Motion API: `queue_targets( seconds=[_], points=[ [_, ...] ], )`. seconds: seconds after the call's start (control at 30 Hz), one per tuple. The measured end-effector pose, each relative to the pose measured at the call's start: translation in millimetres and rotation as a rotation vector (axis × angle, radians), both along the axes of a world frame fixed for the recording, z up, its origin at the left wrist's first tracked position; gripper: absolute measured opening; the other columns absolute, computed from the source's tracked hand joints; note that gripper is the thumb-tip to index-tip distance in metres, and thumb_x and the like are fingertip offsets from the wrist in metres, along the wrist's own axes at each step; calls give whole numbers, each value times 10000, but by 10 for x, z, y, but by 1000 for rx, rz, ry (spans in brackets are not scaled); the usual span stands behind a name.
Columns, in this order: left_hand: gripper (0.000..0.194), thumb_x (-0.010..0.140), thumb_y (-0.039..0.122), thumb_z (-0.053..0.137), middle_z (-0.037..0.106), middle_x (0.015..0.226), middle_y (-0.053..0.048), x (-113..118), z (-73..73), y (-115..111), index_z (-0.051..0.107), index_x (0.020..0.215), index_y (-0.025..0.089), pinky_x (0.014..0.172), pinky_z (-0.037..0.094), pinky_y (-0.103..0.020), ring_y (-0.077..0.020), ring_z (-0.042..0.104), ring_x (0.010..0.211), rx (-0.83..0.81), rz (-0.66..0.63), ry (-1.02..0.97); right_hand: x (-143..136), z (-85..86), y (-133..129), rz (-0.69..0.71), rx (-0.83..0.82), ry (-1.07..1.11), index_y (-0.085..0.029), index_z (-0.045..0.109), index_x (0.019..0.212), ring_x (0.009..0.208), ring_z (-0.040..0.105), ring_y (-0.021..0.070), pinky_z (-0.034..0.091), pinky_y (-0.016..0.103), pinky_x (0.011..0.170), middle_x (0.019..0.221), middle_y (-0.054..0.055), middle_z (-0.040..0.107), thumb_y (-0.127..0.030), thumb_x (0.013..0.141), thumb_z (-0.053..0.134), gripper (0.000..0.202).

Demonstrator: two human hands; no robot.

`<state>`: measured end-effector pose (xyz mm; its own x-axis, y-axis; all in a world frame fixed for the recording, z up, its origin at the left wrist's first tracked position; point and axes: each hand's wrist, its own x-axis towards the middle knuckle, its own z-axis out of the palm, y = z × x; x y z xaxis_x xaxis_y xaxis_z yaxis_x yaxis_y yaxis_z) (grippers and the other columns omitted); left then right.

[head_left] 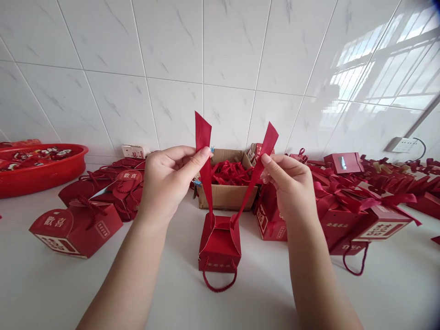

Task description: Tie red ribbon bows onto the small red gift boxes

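A small red gift box point(220, 243) stands on the white table in the middle, its top folded inward and a twisted cord handle point(220, 288) hanging over its front. Two ends of red ribbon point(207, 183) rise from the box top and spread apart in a V. My left hand point(175, 176) pinches the left end between thumb and fingers, with the slanted tip sticking up above. The right end is pinched by my right hand point(287, 178) at about the same height. Both hands are raised above the box, one on each side.
Behind the box sits a cardboard carton point(227, 198) of red ribbons. Red boxes point(77, 229) stand at left, near a red basin point(41, 172) of wrapped items. Many ribboned boxes point(343, 224) crowd the right. A tiled wall point(230, 50) closes the back.
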<state>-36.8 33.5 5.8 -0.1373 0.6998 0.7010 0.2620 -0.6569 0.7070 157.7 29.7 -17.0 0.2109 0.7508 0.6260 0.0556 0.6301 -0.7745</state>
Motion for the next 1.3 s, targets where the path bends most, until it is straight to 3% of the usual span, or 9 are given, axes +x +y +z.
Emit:
queue_targets(
  seconds=[0.3,0.53,0.8,0.97,1.1,1.2,1.3],
  points=[
    [201,754,369,683,450,521,21,21,-31,18,677,644,201,485,343,-251,-110,421,517,-31,-26,85,6,-6,26,-44,30,-21,-227,692,777,562,496,118,418,271,558,603,-17,560,-416,799,672,191],
    [315,774,376,663,409,489,33,28,0,5,565,528,206,501,324,-271,-111,414,499,72,49,-6,51,-11,35,-95,42,-43,-227,678,779,551,487,121,416,271,535,621,-11,550,-477,796,656,251],
    [311,764,364,679,433,493,29,24,1,37,572,526,195,485,341,-252,-101,421,502,67,29,-27,72,-14,59,-86,32,10,-224,685,770,549,491,110,450,261,544,623,-15,543,-452,783,681,228],
    [239,756,390,691,549,561,14,9,-26,66,642,618,201,529,423,-241,-133,549,601,44,28,-49,70,-16,75,-73,25,31,-228,694,772,569,525,108,477,257,561,673,-9,596,-427,775,697,199],
    [214,787,394,667,664,687,-14,16,-41,75,684,711,194,651,504,-262,-175,640,750,-10,-99,-52,37,-24,88,2,6,50,-215,681,785,662,604,125,522,266,638,748,8,646,-406,789,685,192],
    [215,791,383,682,666,653,-9,55,-48,48,683,721,179,672,513,-250,-145,633,680,-100,-264,-17,-13,-26,80,138,-68,36,-199,654,829,604,611,116,528,262,598,732,4,654,-391,805,667,194],
    [211,737,365,747,653,619,20,114,-64,10,646,763,181,595,498,-217,-113,615,581,-212,-377,5,-63,-20,48,218,-131,-40,-183,664,881,494,560,86,460,214,486,630,-21,619,-352,816,659,181]
  ],
)
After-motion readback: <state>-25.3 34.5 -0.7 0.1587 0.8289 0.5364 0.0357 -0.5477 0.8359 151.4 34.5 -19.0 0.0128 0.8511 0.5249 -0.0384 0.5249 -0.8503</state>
